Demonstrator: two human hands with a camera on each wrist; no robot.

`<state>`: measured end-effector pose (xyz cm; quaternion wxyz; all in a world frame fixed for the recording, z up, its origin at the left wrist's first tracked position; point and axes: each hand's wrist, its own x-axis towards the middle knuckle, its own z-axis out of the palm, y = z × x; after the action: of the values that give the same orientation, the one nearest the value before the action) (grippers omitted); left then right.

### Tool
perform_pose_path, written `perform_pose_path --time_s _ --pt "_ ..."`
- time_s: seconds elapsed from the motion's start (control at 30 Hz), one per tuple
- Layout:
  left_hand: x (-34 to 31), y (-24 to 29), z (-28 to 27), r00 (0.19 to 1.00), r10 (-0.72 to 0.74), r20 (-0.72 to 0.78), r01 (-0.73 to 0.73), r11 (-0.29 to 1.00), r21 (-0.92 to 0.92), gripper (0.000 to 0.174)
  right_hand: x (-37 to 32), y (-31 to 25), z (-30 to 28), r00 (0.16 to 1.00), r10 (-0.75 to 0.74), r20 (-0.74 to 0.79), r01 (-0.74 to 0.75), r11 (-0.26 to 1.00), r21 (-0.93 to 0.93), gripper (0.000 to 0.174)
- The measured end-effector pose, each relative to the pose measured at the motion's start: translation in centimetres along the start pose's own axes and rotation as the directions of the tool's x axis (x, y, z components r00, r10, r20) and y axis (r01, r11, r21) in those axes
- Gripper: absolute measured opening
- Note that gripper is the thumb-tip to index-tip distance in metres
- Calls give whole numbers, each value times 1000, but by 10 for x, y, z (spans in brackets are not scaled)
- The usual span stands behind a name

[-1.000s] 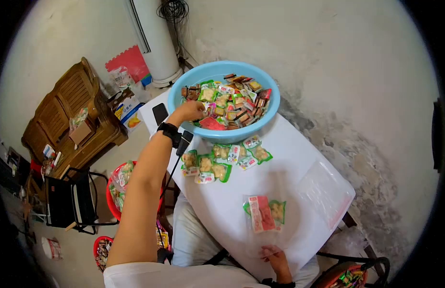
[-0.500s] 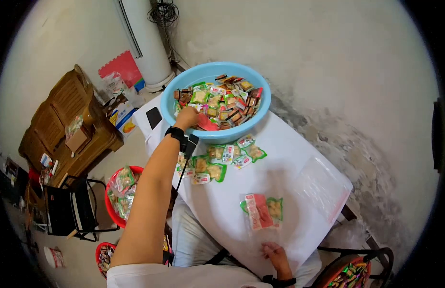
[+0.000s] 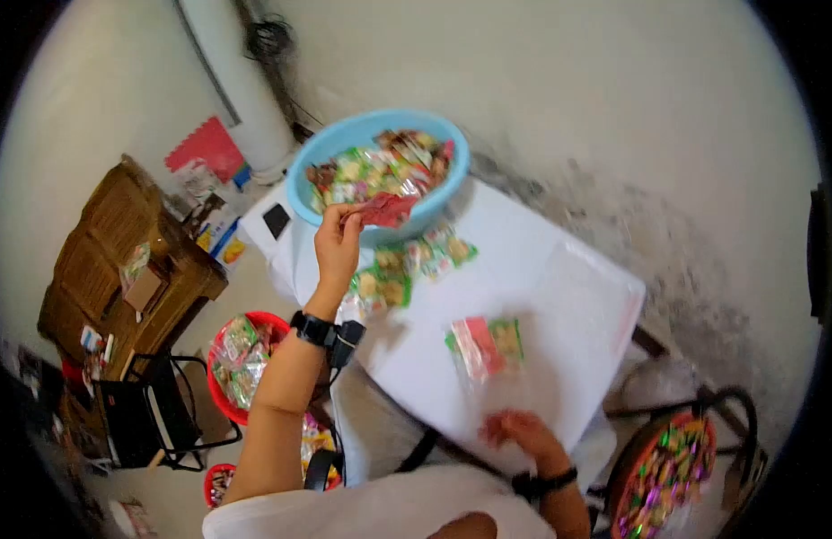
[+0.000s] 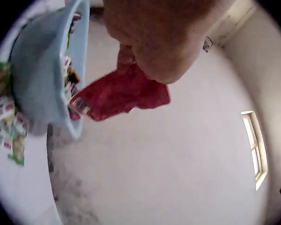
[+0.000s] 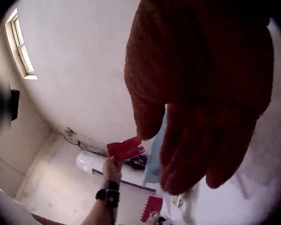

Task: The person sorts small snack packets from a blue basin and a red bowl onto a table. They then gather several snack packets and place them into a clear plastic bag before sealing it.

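Observation:
My left hand [image 3: 338,250] pinches a flat red packet [image 3: 386,209] between thumb and fingers, over the near rim of a light blue basin [image 4: 37,70]. Inside the basin lie many small wrapped snacks. In the left wrist view the red packet [image 4: 126,93] hangs from the fingers. My right hand [image 3: 526,436] is held near the table's front edge, its fingers loosely extended and holding nothing. Just beyond it lies a clear bag with a red-and-white packet [image 3: 477,349] and a green-edged packet [image 3: 507,338]. The right wrist view shows the right hand [image 5: 196,103] dark and close.
Several green-edged snack packets [image 3: 368,287] lie in front of the basin on the white table [image 3: 434,310]. Clear plastic bags [image 3: 591,283] rest at the table's right side, a phone [image 3: 276,220] at its left corner. Red containers of snacks stand on both sides, beside a black chair [image 3: 137,413].
My left hand has come up out of the basin toward me, lifting the red packet from the snacks. The right hand has shifted slightly and its fingers have spread. The head view has turned.

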<state>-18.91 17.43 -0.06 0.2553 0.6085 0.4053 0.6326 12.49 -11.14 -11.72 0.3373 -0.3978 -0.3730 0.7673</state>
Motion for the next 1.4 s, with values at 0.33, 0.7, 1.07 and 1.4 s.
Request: perform_pose_path --time_s 0.33,0.7,1.07,1.4 --pt "-274 62 69 592 334 733 -412 908 -80 28 2 35 31 865 -316 -389 366 929 58 43" --pt "-310 49 75 771 88 631 -225 964 141 42 -38 28 3 852 -155 -500 343 886 311 38" --pt "-256 22 86 582 -645 495 812 485 -324 27 15 3 27 939 -48 -341 -5 988 -152 26" --pt "-157 -84 36 662 -724 194 706 689 164 22 15 -11 21 957 -28 -290 -17 988 -153 23"
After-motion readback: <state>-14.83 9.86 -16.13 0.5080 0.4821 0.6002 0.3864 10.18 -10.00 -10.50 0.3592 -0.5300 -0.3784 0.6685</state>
